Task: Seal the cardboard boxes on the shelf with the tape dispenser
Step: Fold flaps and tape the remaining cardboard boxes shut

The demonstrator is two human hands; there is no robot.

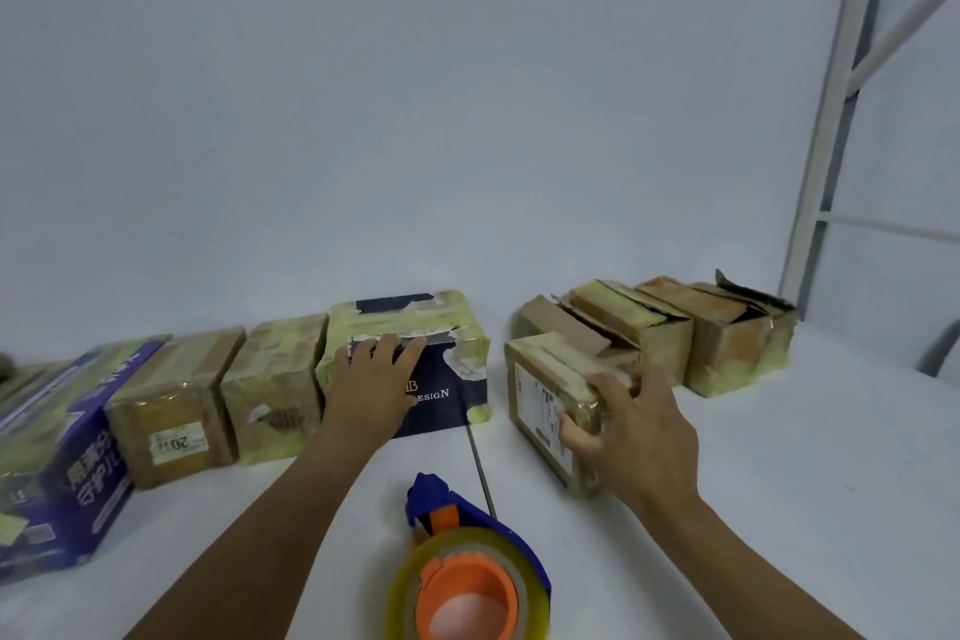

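Far left: we see a blue printed carton [67, 457] at the shelf's left end. A brown cardboard box with a white "20" label [171, 411] sits just beside it, followed by a tape-wrapped brown box [270, 390].
Left hand: our left hand [374, 379] rests flat on the front upper edge of the dark navy box with pale lettering [441, 379]. Its fingers [410, 346] are straight and spread over a torn tape strip and grip nothing.
Tape dispenser: the blue and orange tape dispenser with a clear roll [467, 572] lies on the white shelf [779, 457] between our two forearms. It is nearer to us than the boxes and well apart from all our fingers, so neither hand touches it.
Right hand: our right hand [639, 431] grips the small brown taped box with a white label [545, 395] at its near right corner. The fingers curl over the top and the thumb presses the front face.
Far right: two brown boxes with open flaps [675, 327] stand behind the held box, near a grey metal upright [831, 120].
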